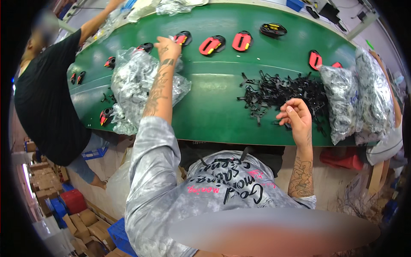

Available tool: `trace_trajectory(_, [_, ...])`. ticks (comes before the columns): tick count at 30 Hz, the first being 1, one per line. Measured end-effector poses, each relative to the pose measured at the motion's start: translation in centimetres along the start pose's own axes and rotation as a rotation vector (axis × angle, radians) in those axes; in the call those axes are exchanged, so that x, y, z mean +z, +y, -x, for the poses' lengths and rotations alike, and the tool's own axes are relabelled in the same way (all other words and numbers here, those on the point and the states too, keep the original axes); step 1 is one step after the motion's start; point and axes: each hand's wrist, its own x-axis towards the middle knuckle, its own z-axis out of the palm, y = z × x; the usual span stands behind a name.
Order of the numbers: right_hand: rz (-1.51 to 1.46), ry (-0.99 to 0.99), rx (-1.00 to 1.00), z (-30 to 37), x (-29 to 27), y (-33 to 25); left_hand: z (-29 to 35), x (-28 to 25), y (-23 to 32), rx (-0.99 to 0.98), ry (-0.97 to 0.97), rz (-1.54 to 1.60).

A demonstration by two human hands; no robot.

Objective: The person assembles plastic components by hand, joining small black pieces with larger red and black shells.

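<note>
Reaching: the person's left hand [168, 46] stretches far up the frame, across the green belt-like table [214, 85], and its curled fingers close on a red and black plastic part with a yellow stripe [183, 38] at upper centre; how firm the grip is I cannot tell.
Right hand: the right hand [296, 118] hovers at the near edge, right of centre, fingers loosely bent and half open, tips touching the loose heap of small black plastic clips [282, 92]; nothing clearly held.
Row of parts: more red and black pieces [212, 45] lie spaced along the far side of the table, likely so each can be taken singly.
Bags: a crumpled clear plastic bag [137, 85] sits under the left forearm, middle left, and two filled clear bags of dark pieces [357, 96] stand at the right edge, within arm's reach.
Co-worker: a person in a black shirt [47, 94] leans over the table at the left of the frame.
Floor: cardboard boxes [83, 220] pile at lower left.
</note>
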Motion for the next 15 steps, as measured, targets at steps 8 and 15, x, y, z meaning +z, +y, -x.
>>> trace_trajectory(8, [0.126, 0.189, -0.045, 1.6, -5.1, 0.7, 7.7, 3.0, 5.7, 0.239, -0.235, 0.020])
trace_trajectory(15, [0.354, 0.027, -0.076, -0.9, 1.8, -0.6, 9.2, 2.0, 2.8, 0.182, -0.359, 0.733])
